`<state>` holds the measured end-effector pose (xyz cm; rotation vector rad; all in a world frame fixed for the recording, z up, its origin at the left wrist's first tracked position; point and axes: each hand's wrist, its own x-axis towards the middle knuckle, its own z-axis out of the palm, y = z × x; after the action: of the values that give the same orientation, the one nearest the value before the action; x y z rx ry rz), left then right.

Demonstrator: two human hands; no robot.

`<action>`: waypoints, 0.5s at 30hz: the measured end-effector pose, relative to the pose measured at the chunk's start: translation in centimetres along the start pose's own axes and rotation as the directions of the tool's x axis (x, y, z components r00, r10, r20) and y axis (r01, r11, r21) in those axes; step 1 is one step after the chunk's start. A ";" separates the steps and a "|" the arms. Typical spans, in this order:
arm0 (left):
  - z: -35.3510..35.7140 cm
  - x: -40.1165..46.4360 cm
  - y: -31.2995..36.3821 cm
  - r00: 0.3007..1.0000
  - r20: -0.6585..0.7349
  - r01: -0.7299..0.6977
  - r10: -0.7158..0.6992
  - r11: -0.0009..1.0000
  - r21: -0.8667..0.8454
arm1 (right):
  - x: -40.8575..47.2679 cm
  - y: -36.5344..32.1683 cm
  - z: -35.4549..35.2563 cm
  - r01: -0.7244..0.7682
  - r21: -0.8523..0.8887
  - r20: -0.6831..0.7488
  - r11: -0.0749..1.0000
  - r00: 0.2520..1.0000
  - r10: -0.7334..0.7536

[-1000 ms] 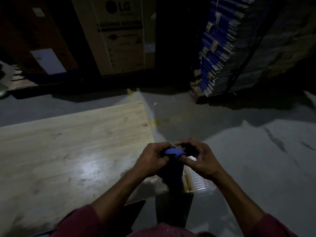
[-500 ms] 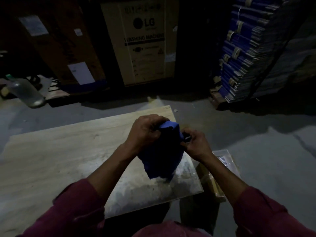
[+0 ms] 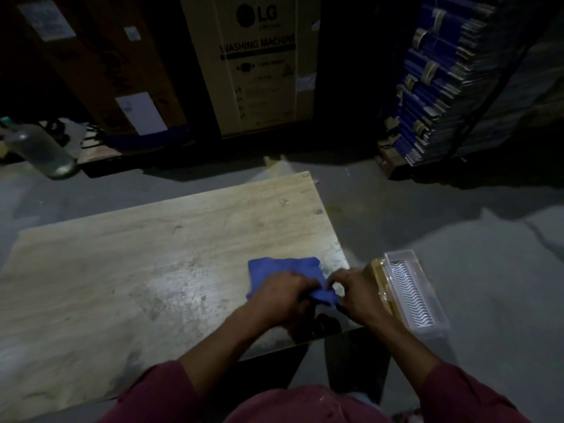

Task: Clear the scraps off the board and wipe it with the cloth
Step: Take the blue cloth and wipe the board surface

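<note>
A large pale wooden board [image 3: 158, 257] lies flat across the floor in front of me. A blue cloth [image 3: 283, 268] lies spread on its near right corner. My left hand [image 3: 279, 296] grips the cloth's near edge, fingers curled over it. My right hand [image 3: 355, 293] pinches the cloth's right corner, close to the board's right edge. Dusty pale smears mark the board's middle; I make out no loose scraps on it in this dim light.
A clear plastic tray [image 3: 412, 293] on a yellowish box sits on the grey floor right of the board. A glass bottle [image 3: 39, 149] stands at far left. An LG carton [image 3: 259, 62] and stacked blue flat packs [image 3: 442, 80] line the back.
The cloth was held up in both hands over the board's right edge; now it lies lowered and spread on the board's near right corner, both hands still holding it.
</note>
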<state>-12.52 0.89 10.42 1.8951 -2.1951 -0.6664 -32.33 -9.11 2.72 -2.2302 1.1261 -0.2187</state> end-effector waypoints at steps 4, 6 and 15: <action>6.0 -1.6 0.9 0.988 0.154 0.035 -0.027 0.998 -0.047 | -3.3 3.3 2.4 -0.084 -0.050 0.204 0.995 0.975 0.093; 6.6 -1.4 0.8 0.986 0.165 0.040 -0.025 0.995 -0.088 | -4.5 4.2 2.9 -0.123 -0.064 0.239 0.990 0.962 0.134; 5.4 7.5 -8.0 0.913 -0.027 0.393 -0.408 0.894 -0.215 | -3.2 4.3 3.1 -0.246 -0.086 -0.007 0.965 0.969 0.246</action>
<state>-8.92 -5.89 0.95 2.2361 -1.6254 -0.8363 -35.93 -7.15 -1.97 -2.1368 1.4210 -0.0627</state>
